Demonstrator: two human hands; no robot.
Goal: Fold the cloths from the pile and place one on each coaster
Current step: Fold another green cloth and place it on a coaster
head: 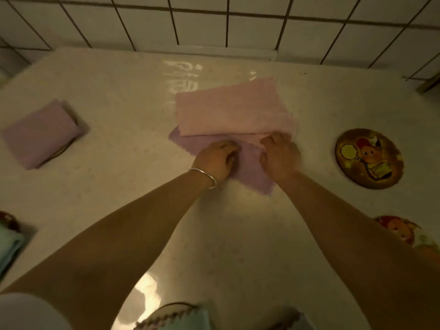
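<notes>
A pink cloth [233,108] lies folded in the middle of the table, on top of a purple cloth [252,172] that sticks out toward me. My left hand [215,159], with a silver bangle on the wrist, presses on the purple cloth with curled fingers. My right hand [279,154] grips the near edge of the pink cloth where it meets the purple one. A folded purple cloth [40,133] sits on a coaster [62,150] at the left. An uncovered round picture coaster [369,158] lies at the right.
A second picture coaster [402,232] shows at the right edge, partly behind my right arm. A light blue cloth [9,248] lies at the left edge. Another blue cloth [181,319] covers a coaster at the bottom. A tiled wall [214,25] stands behind the white table [123,96].
</notes>
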